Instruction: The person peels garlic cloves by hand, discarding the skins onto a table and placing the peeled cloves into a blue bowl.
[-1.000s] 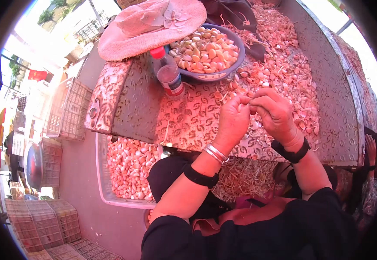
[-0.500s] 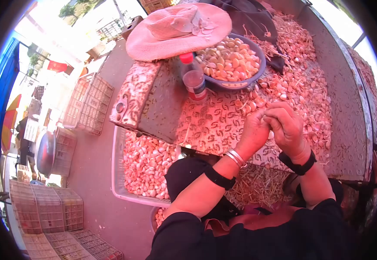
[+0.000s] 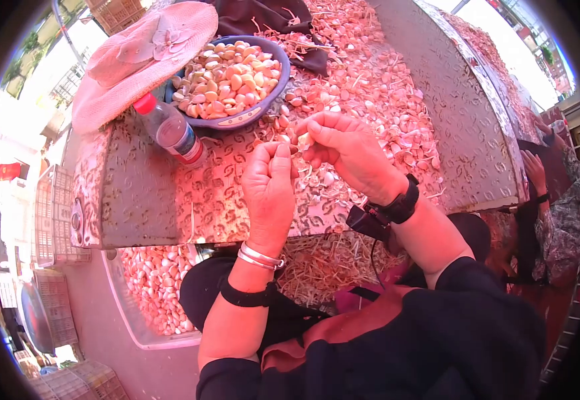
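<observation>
My right hand [image 3: 353, 153] pinches a pale garlic clove [image 3: 304, 141] between thumb and fingers above the metal worktable [image 3: 220, 193]. Close beside it, my left hand [image 3: 270, 183] is closed with its thumb against the curled fingers; what it holds, if anything, is hidden. Loose garlic cloves and papery skins [image 3: 396, 127] lie spread beyond and to the right of my hands. Past my left hand, a blue-rimmed bowl [image 3: 253, 117] is heaped with cloves.
A straw hat [image 3: 126, 60] rests by the bowl, beside a red-capped bottle [image 3: 176, 137]. Below the table's left edge stands a plastic crate [image 3: 140, 337] of cloves. Stalks and skins [image 3: 323, 267] lie under the front edge. At right, another person's hand [image 3: 534, 172] shows.
The view has turned right, shifting the table leftward in it. My hands, pressed together before, are now slightly apart, and a clove shows in my right fingers.
</observation>
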The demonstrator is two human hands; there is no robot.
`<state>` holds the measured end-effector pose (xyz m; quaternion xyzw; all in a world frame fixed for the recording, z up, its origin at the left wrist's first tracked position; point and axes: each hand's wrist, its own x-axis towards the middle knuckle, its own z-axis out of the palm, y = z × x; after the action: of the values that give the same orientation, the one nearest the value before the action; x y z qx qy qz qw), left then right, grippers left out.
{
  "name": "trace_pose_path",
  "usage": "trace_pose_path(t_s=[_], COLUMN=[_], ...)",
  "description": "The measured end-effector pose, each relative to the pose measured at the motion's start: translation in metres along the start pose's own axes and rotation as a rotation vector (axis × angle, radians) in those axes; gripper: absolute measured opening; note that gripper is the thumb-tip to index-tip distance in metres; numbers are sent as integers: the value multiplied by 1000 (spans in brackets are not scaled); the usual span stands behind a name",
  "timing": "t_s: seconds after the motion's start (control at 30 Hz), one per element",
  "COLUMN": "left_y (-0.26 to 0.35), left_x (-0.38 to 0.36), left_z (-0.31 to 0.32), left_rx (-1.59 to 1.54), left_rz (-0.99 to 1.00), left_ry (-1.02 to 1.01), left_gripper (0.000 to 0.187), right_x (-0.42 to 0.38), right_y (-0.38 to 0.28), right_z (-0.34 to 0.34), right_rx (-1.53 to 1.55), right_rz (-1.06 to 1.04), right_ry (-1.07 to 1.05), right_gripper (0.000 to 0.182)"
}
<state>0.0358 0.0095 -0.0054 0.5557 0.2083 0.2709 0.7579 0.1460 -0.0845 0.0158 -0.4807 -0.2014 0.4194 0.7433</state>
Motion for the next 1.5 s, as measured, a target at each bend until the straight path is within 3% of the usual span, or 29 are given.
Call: trace_pose_path(t_s=[0.2,0.3,0.47,0.53,0.57,0.6,0.67,0.8,0.87,0.93,1.0,1.07,1.17,1.2,1.27,1.3,1.43,1.5], left_y=[3,2,-13,-21,-21,-17,-11,-28,-31,-37,-50,-70,-77,-76,-69,-53,-62,-73], left_x=[0,0,-2,-6,-7,-8,-11,-18,-23,-29,-34,-41,-41,-40,-39,-35,-32,-30], left_z=[2,3,-4,-9,-8,-6,-2,0,3,6,9,11,20,26,39,45,59,58], left_rx=[31,27,174,570,829,832,1153,1057,988,917,790,724,518,521,337,232,165,173], left_rz=[-48,-24,-10,41,197,197,45,52,49,56,-12,-17,-285,-283,-550,-789,-857,-821], left_ry=[-101,-110,-177,-347,-396,-395,-653,-657,-680,-713,-774,-785,-759,-782,-769,-700,-614,-597], left_gripper=[10,8,7,4,8,8,17,18,16,14,13,13,13,13,15,19,21,21], right_x=[-3,0,30,57,71,85,109,115,96,57,16,-34,-90,-100,-118,-118,-110,-104], right_y=[4,6,8,6,4,2,-3,-15,-29,-40,-36,-31,-19,-15,-9,-5,11,22], right_z=[0,-3,-13,-11,-11,-5,8,-4,-42,-87,-140,-167,-183,-190,-204,-205,-193,-184], right_rx=[-183,-25,20,-60,-125,-123,-175,-480,-474,-581,-972,-1097,-1069,-1066,-1157,-1313,-1333,-1517], right_rz=[-94,16,9,2,25,24,38,-142,-161,-88,-113,-128,-141,-143,-140,-124,-205,-402], right_ry=[64,30,142,147,91,89,10,96,141,239,398,486,529,553,582,576,465,202], right_gripper=[14,14,13,11,19,19,32,41,39,33,25,22,19,19,20,18,14,16])
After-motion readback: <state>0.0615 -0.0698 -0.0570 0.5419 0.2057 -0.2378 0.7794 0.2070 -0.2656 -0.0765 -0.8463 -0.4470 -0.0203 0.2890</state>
